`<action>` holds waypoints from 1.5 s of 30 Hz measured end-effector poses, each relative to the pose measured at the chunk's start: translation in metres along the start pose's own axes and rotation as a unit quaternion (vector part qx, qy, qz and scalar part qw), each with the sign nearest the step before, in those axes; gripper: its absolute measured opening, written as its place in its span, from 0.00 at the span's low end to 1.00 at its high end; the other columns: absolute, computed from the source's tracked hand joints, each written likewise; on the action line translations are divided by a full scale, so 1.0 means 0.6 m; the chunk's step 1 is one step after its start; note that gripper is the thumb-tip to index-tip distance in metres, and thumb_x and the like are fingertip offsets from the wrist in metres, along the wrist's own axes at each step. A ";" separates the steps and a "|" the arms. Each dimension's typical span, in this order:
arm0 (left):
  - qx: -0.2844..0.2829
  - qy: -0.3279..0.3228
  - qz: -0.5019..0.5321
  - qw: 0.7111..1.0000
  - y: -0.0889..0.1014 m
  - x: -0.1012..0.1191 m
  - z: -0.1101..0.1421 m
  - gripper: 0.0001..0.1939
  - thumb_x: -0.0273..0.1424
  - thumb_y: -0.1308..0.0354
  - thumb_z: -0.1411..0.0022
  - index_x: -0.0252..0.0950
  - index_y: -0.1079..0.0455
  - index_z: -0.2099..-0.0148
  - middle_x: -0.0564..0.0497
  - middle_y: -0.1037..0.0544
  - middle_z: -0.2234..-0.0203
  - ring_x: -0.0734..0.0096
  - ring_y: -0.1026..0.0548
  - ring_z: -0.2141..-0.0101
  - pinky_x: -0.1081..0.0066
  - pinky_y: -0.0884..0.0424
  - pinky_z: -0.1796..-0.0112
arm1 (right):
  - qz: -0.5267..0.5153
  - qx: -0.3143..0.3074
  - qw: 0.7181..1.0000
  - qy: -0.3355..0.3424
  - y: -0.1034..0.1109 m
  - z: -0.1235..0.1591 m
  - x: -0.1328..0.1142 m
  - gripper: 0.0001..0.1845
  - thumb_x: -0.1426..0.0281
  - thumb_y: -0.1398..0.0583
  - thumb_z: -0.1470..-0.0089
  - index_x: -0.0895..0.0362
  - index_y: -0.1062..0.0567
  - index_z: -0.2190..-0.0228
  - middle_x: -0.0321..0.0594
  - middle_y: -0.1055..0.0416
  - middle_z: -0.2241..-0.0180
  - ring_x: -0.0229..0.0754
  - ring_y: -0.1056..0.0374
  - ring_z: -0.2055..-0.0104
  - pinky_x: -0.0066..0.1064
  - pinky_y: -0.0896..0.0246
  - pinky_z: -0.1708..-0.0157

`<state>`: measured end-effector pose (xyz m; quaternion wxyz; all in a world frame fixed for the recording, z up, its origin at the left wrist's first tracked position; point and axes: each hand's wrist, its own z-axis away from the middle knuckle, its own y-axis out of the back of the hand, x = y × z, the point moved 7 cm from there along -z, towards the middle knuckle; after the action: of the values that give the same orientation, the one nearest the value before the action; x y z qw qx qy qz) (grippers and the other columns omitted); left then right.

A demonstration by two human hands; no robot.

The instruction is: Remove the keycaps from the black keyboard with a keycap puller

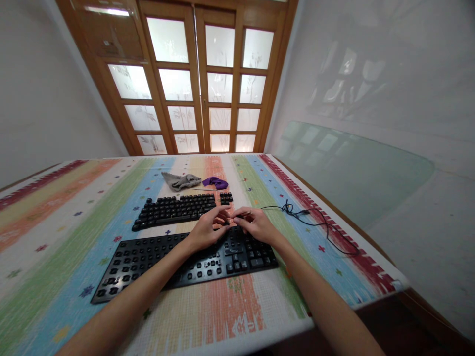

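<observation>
A black keyboard lies at a slant in front of me, many of its switches bare, with keycaps still on its right part. Both hands meet above its far edge. My left hand is curled, thumb and fingers round a small black piece that looks like a keycap. Fingers bent and close together, my right hand touches or nearly touches the left fingertips; a dark bit shows at its fingertips, too small to name. Behind the keyboard, loose black keycaps are laid out in rows, with a small separate group at their right.
A grey cloth and a purple cloth lie beyond the keycaps. A black cable tangles on the right. The striped tablecloth covers the table, its edge running close to the right-hand wall. Wooden glazed doors stand behind.
</observation>
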<state>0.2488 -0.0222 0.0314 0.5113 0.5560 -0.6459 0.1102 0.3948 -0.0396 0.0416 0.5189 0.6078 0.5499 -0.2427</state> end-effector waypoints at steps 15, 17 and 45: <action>0.004 -0.139 -0.202 0.969 0.001 0.021 0.003 0.10 0.26 0.45 0.38 0.36 0.25 0.56 0.48 0.18 0.65 0.68 0.20 0.65 0.69 0.24 0.62 | 0.039 0.045 0.998 -0.017 0.013 -0.003 0.003 0.15 0.56 0.40 0.42 0.56 0.26 0.66 0.35 0.30 0.76 0.35 0.36 0.80 0.28 0.41 0.77; 0.001 -0.138 -0.209 0.968 0.001 0.020 -0.001 0.10 0.27 0.46 0.37 0.37 0.25 0.57 0.49 0.18 0.66 0.69 0.21 0.67 0.70 0.25 0.63 | 0.071 0.050 0.996 -0.004 0.015 -0.004 0.002 0.15 0.56 0.41 0.41 0.56 0.25 0.67 0.35 0.29 0.75 0.36 0.36 0.78 0.28 0.41 0.75; -0.090 -0.126 -0.402 0.903 -0.044 -0.058 -0.134 0.08 0.30 0.39 0.40 0.38 0.18 0.67 0.44 0.24 0.66 0.59 0.32 0.61 0.58 0.34 0.57 | 0.312 0.224 0.923 0.028 0.068 0.007 -0.023 0.12 0.64 0.46 0.36 0.56 0.25 0.65 0.43 0.23 0.69 0.43 0.29 0.71 0.31 0.39 0.66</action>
<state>0.3092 0.0465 0.0293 0.4743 0.7295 -0.4340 -0.2337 0.4298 -0.0431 0.0673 0.4034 0.8552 0.2785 -0.1683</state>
